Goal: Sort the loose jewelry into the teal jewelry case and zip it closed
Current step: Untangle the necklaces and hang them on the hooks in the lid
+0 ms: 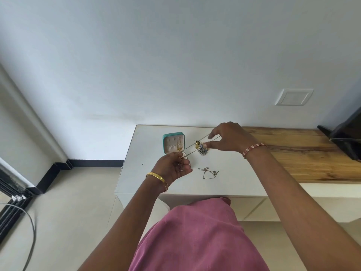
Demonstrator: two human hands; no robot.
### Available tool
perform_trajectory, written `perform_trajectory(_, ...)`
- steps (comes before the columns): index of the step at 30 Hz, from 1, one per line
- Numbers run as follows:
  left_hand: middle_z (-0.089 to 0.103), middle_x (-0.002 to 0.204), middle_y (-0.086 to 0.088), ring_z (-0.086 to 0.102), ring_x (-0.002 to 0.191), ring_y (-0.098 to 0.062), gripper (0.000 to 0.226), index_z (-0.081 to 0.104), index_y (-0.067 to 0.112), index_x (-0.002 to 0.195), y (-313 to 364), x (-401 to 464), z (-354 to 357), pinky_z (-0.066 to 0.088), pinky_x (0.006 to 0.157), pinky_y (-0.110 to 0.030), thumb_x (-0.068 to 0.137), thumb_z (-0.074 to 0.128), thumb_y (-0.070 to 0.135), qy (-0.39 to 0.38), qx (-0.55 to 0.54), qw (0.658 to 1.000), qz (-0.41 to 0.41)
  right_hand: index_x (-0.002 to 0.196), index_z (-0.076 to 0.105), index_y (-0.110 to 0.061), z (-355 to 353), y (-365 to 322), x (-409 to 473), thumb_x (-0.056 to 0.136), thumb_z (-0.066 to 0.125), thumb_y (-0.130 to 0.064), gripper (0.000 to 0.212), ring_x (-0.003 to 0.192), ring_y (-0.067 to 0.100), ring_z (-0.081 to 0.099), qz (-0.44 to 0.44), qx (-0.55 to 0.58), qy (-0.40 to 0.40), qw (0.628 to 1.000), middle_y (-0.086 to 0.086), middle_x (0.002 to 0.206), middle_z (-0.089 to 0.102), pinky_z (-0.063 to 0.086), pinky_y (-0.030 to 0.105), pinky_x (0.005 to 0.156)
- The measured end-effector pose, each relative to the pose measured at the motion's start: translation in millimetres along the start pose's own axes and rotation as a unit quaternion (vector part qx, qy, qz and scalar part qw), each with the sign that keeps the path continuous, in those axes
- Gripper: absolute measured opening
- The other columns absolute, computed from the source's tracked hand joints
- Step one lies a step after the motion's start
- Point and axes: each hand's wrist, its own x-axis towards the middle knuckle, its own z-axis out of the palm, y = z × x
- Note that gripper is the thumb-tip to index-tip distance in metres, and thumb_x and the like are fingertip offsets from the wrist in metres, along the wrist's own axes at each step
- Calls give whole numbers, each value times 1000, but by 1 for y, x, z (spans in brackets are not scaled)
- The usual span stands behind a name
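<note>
Head view | both hands: left (176, 167), right (229, 138) pinch one chain (195, 148) | one teal case (173, 142) lies unzipped

The jewelry case (173, 142) is teal outside with a pale beige lining, and it stands on a white tabletop (156, 177) that gives way on the right to a wood slab (304, 153) of honey brown with dark grain streaks. A gold bangle (155, 177) circles the left wrist, a bracelet (254, 149) banded in red and white the right. The heap of jewelry (202, 149) mixes gold and grey-silver, the garment (195, 241) is dusty pink, and the skirting (95, 163) is black under a white wall (175, 55).
</note>
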Motion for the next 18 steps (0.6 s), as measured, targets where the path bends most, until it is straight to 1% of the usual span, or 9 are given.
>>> perform_trajectory(3, 51, 46, -3, 49, 40, -14, 21, 51, 9, 75, 0, 1, -3, 57, 58, -29, 85, 34, 0, 8, -71, 997, -17, 61, 68, -15, -3, 2, 0, 77, 70, -37, 28, 53, 4, 45, -9, 79, -14, 997, -10, 48, 45, 28, 10, 46)
perform_trajectory(5, 50, 48, -2, 50, 43, -14, 19, 51, 9, 73, 0, 0, -6, 56, 58, -28, 84, 36, 6, 16, -74, 997, -25, 50, 62, -20, -3, 3, -2, 81, 69, -30, 33, 39, 5, 37, -10, 154, -17, 988, -8, 34, 39, 26, 12, 40)
perform_trajectory(6, 53, 51, -2, 53, 46, -15, 18, 53, 9, 74, 0, -1, -7, 56, 60, -28, 84, 38, 9, 19, -63, 997, -30, 48, 61, -21, -4, 4, -3, 82, 68, -28, 35, 38, 5, 35, -10, 193, -18, 981, -9, 34, 40, 25, 11, 41)
perform_trajectory(7, 58, 56, -2, 58, 51, -16, 17, 55, 9, 76, 0, -2, -8, 55, 63, -30, 85, 40, 11, 22, -42, 998, -36, 48, 61, -20, -5, 4, -4, 83, 67, -28, 36, 41, 4, 35, -11, 233, -19, 972, -9, 39, 45, 29, 13, 47)
perform_trajectory(9, 66, 74, -5, 65, 68, -19, 15, 59, 10, 85, 0, -1, -10, 52, 73, -35, 87, 45, 15, 33, 27, 998, -47, 51, 60, -17, -9, 4, -6, 85, 64, -26, 36, 51, 11, 42, -11, 323, -25, 946, 0, 55, 55, 40, 21, 58)
perform_trajectory(10, 66, 81, -6, 64, 75, -19, 14, 59, 11, 88, 0, 1, -10, 51, 77, -37, 88, 47, 18, 45, 68, 995, -49, 53, 60, -14, -10, 3, -6, 87, 62, -24, 36, 49, 12, 41, -12, 380, -33, 924, 0, 56, 55, 42, 24, 59)
perform_trajectory(12, 64, 90, -5, 61, 80, -18, 13, 59, 13, 93, -1, 4, -10, 47, 86, -39, 89, 51, 22, 79, 136, 987, -44, 56, 58, -11, -11, 0, -6, 90, 57, -19, 35, 41, 8, 31, -22, 483, -52, 874, -7, 49, 52, 43, 24, 54)
perform_trajectory(15, 64, 95, -6, 60, 83, -18, 17, 58, 11, 101, 0, 8, -7, 44, 88, -39, 90, 51, 23, 121, 175, 976, -39, 65, 58, -7, -13, -5, -6, 93, 51, -16, 30, 36, 6, 25, -41, 539, -75, 838, -12, 41, 40, 35, 22, 46)
perform_trajectory(18, 62, 100, -8, 58, 90, -21, 27, 55, 8, 116, 0, 9, -3, 44, 87, -39, 91, 50, 17, 135, 228, 964, -32, 70, 64, -7, -14, -9, -4, 94, 50, -17, 29, 38, 8, 20, -49, 538, -99, 836, -11, 41, 29, 26, 22, 47)
